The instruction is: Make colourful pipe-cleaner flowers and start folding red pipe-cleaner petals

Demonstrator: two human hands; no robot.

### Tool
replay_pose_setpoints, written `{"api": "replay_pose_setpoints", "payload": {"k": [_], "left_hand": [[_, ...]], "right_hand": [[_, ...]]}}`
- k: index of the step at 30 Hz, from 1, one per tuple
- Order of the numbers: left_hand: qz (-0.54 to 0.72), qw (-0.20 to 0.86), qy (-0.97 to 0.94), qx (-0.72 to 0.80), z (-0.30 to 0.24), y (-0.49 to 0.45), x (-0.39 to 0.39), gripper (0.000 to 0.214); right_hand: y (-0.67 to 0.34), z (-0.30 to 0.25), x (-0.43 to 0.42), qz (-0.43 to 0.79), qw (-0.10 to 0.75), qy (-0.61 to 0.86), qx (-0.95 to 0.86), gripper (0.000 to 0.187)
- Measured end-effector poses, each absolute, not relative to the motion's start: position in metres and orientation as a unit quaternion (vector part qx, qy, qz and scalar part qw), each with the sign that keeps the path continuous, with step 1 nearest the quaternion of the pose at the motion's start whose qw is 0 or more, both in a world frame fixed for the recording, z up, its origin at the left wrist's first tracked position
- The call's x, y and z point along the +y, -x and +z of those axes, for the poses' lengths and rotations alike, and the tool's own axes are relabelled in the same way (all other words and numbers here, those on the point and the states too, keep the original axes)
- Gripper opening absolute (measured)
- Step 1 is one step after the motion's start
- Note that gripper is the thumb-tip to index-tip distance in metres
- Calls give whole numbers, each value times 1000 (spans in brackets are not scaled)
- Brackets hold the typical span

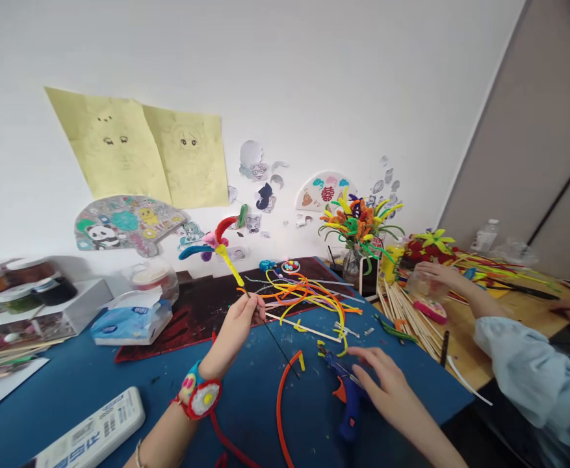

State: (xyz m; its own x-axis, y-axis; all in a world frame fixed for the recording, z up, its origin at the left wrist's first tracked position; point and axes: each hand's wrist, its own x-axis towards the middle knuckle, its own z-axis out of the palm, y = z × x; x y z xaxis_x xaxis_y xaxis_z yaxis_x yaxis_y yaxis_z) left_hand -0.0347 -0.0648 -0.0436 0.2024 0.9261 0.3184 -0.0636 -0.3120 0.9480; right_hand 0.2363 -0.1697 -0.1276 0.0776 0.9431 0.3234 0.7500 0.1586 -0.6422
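My left hand [238,325] is closed in a pinch on a thin wire stem, holding up a pipe-cleaner flower [216,242] with red, blue, pink and yellow parts. The stem's dark lower end slants down to the blue mat. My right hand [382,377] lies over a blue glue gun [348,396] with an orange trigger, fingers stretched forward and touching its top. A bent orange pipe cleaner [282,396] lies between my hands. A flower-shaped wristband [199,393] sits on my left wrist.
A tangle of orange and yellow pipe cleaners [309,292] lies ahead. A tissue pack [131,318], a remote control [94,432], a vase of pipe-cleaner flowers [357,227] and wooden sticks [406,312] surround the mat. Another person's arms [509,338] rest on the table at right.
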Motion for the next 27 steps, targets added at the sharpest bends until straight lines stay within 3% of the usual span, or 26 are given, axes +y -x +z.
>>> {"api": "replay_pose_setpoints", "payload": {"k": [3,6,9,15,23,27], "left_hand": [[528,463,-621,350,-36,41,-66,30],[528,456,-629,343,-26,51,-69,27],[531,448,-631,344,-15,63,-70,25],[556,463,-590,358,-2,80,-73,23],[556,472,-583,358,3,84,-80,21],[563,463,-587,353,4,85,-80,21]], "right_hand": [[-266,-158,-194,56,313,683,-658,35],[-277,-175,-211,11,315,676,-667,35],[-270,-171,-216,3,300,634,-713,36],[-235,-144,-204,38,175,475,-862,57],[-224,-133,-200,1,167,464,-870,41],[-226,-137,-195,-26,152,427,-891,43]]}}
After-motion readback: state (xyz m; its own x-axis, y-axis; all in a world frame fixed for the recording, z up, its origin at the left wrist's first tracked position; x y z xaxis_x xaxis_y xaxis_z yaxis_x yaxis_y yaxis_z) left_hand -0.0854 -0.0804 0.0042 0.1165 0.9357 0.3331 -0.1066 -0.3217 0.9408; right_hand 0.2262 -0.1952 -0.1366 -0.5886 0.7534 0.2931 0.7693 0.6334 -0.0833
